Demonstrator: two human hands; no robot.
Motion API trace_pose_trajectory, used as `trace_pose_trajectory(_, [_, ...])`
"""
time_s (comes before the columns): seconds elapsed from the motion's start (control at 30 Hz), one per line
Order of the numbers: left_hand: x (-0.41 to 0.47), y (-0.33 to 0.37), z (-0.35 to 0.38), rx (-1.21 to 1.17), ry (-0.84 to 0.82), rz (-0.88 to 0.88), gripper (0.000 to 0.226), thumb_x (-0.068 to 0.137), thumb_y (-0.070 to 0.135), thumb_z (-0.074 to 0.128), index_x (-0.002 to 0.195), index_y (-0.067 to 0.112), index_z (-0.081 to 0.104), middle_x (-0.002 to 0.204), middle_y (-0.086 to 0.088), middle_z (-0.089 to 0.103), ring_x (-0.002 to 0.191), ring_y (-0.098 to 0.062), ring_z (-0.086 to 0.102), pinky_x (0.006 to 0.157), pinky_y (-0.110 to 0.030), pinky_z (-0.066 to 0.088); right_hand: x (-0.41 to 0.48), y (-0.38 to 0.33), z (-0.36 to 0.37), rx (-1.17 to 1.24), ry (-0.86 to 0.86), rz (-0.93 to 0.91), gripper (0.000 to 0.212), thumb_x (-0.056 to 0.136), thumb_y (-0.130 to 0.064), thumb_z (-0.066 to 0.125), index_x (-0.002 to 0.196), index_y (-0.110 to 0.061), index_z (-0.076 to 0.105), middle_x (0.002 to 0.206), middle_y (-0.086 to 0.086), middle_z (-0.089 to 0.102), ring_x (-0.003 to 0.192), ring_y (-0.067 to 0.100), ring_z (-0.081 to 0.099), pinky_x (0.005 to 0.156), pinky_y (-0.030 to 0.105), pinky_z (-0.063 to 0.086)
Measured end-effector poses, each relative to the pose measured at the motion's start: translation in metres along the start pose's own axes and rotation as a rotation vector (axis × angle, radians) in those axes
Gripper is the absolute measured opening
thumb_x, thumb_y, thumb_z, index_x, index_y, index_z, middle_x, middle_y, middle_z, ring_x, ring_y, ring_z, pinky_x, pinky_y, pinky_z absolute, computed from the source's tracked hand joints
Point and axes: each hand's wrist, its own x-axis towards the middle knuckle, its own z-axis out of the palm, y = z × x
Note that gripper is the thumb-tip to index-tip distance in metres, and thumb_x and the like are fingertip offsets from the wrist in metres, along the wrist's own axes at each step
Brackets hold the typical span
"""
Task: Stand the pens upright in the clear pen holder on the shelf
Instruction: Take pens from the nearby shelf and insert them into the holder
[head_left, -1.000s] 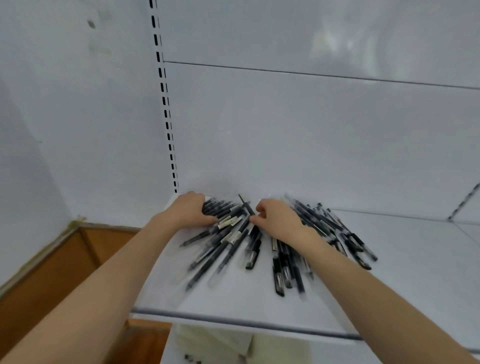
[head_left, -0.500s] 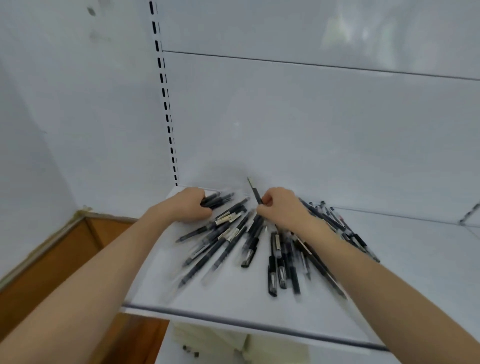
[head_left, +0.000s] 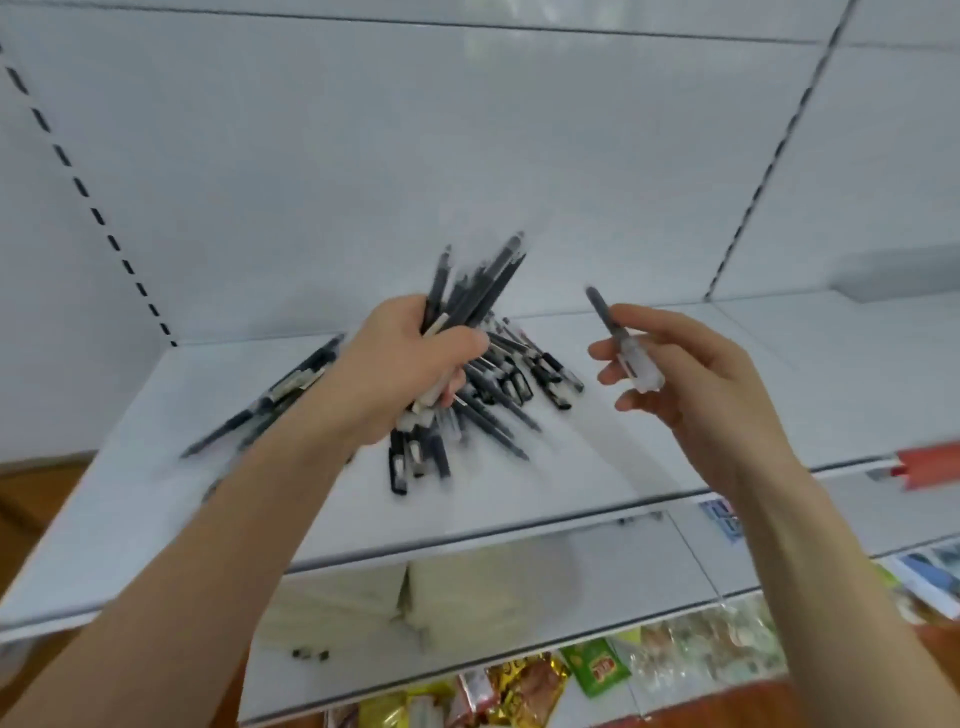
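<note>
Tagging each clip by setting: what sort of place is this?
Probably a shop aisle: a white shelf hung on slotted uprights, snack packets on the level below, and loose pens. The left hand grips a bundle; the right hand holds one pen.

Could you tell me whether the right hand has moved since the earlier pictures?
Yes: the right hand has lifted off the pen pile on the shelf and shifted right, pinching one pen.

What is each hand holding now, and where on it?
The left hand grips a bundle of pens around its middle. The right hand holds a single pen near mid-length.
</note>
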Motion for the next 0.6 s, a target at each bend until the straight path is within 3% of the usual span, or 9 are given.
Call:
trace_pose_trajectory(0.13, [-0.018,-0.007,0.084,-0.213,-0.069,-0.035,0.019,0.086,0.009,0.061,0.071,0.008,0.050,0.046,-0.001,0.049,0.041,-0.015,0.045,0.041,-0.022,0.040,-0.043,0.007,-0.053,0.005,0.163,-0.015,0.011,0.086,-0.008,0.057,0.084,-0.016,0.064,0.063,0.000,0.069,0.055,0.010,0.059,0.051,0.018,0.047])
trace_pose_trajectory(0.27, [-0.036,-0.009,0.176,-0.334,-0.116,-0.116,0.015,0.087,0.015,0.062,0.083,0.001,0.059,0.062,-0.011,0.056,0.045,-0.016,0.049,0.045,-0.022,0.045,-0.077,0.005,-0.123,0.000,0.321,-0.034,0.014,0.088,-0.018,0.053,0.079,-0.015,0.064,0.050,-0.003,0.055,0.046,0.010,0.046,0.047,0.017,0.041])
trace_pose_trajectory(0.37, [-0.053,-0.001,0.255,-0.483,-0.174,-0.203,0.007,0.087,0.014,0.061,0.085,0.008,0.061,0.076,-0.007,0.067,0.060,-0.011,0.065,0.050,-0.024,0.053,-0.097,0.005,-0.187,0.017,0.333,-0.001,0.018,0.090,-0.022,0.050,0.084,-0.016,0.066,0.054,-0.004,0.050,0.049,0.011,0.044,0.049,0.022,0.038])
trace_pose_trajectory(0.47, [-0.070,0.011,0.326,-0.544,-0.333,-0.222,0.008,0.088,0.015,0.059,0.093,0.008,0.061,0.091,-0.013,0.071,0.071,-0.020,0.071,0.054,-0.027,0.054,-0.112,0.005,-0.249,0.026,0.341,0.023,0.018,0.089,-0.023,0.051,0.087,-0.016,0.067,0.058,-0.008,0.053,0.056,0.009,0.048,0.051,0.020,0.043])
trace_pose_trajectory(0.6, [-0.077,0.028,0.389,-0.513,-0.423,-0.196,0.016,0.087,0.013,0.059,0.100,0.004,0.059,0.076,-0.009,0.073,0.059,-0.019,0.068,0.052,-0.028,0.054,-0.122,0.007,-0.316,0.020,0.377,0.039,0.016,0.088,-0.021,0.053,0.083,-0.016,0.068,0.066,-0.003,0.057,0.061,0.007,0.055,0.053,0.017,0.048])
